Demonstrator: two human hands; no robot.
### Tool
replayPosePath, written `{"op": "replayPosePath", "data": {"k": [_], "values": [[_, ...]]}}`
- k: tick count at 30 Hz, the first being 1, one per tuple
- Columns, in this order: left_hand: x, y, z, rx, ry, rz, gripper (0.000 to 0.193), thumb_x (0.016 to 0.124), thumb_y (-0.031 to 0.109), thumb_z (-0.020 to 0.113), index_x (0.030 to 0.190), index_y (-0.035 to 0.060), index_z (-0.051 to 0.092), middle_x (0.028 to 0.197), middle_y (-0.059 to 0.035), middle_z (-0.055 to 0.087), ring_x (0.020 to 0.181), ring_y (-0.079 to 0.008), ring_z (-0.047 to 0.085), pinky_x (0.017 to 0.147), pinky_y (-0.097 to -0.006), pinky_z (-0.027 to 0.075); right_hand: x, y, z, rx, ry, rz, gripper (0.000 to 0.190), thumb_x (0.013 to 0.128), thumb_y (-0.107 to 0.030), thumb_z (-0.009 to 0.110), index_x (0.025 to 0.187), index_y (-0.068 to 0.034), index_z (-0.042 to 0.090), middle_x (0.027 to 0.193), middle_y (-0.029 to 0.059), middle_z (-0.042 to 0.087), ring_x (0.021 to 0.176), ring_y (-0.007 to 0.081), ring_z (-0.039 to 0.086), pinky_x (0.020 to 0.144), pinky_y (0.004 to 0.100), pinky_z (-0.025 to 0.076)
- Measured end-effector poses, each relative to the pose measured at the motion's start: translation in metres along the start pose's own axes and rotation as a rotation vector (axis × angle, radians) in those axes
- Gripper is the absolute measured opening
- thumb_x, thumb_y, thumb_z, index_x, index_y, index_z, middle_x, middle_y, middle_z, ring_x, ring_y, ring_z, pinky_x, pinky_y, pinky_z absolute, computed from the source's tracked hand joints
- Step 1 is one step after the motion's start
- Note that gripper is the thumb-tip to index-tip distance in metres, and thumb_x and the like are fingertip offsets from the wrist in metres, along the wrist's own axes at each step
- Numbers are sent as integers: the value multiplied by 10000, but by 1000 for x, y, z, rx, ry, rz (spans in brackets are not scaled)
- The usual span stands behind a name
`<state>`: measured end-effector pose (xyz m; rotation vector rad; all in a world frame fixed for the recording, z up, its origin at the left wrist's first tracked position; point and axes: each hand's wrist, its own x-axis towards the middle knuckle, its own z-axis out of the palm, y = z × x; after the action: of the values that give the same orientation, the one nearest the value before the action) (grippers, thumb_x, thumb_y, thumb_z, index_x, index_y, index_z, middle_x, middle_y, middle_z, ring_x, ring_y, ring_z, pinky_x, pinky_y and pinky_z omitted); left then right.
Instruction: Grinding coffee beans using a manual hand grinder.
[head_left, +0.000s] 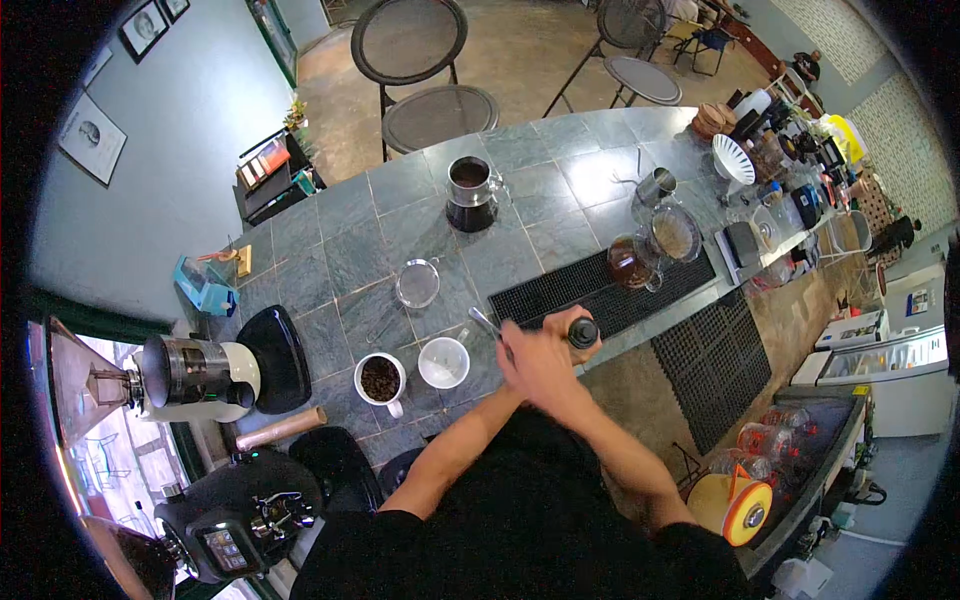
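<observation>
My left hand grips a dark cylindrical item with a round black top, above the counter's near edge. Crossing over that wrist is my right hand, slightly blurred, with a metal spoon poking out from its fingers. To the left stand a white cup, with a little residue inside, and a white mug of coffee beans. A round mesh strainer lies farther off. Beyond it, a steel ring of dark grounds tops a black base.
A black bar mat carries a glass server of brown liquid and a dripper with a filter. Grinders line the left. Assorted brewing gear crowds the right end. A yellow jug stands behind, at right.
</observation>
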<state>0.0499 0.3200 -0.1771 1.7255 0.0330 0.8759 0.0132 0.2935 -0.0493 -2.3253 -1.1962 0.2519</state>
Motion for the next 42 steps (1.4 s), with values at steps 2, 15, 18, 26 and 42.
{"op": "replayPosePath", "data": {"k": [2,15,18,26,42], "values": [[4,3,2,205,-2,31,346,714,210,872,915,56,637,743,-50,645,635,-215,634,618,-363,514,60,24,5,-162,55,73,199,944,-269,634,970,-72,623,729,217,691,680,452,683,658,578,555],[11,13,-5,-49,-8,-129,304,695,127,838,904,56,629,752,-124,643,665,-303,682,631,-376,538,-103,84,-59,-21,76,381,166,944,-234,655,944,-68,646,784,205,707,718,432,703,657,548,555],[1,9,2,25,-133,-10,287,695,122,827,895,65,630,747,-119,634,653,-285,672,611,-387,532,-88,22,-11,61,-37,184,163,928,-260,661,954,-100,640,771,191,708,704,432,700,663,568,552],[-3,11,4,138,-21,-45,371,719,232,858,962,29,666,859,-133,706,782,-321,708,752,-403,552,60,149,-58,-109,390,321,261,970,-287,616,898,-42,670,784,251,701,770,472,703,676,572,562],[-25,5,25,142,-121,-179,317,740,210,844,965,85,657,868,-88,694,821,-235,702,785,-376,545,11,24,-6,49,86,14,229,970,-292,620,960,-64,609,751,227,699,700,472,688,648,577,546]]}}
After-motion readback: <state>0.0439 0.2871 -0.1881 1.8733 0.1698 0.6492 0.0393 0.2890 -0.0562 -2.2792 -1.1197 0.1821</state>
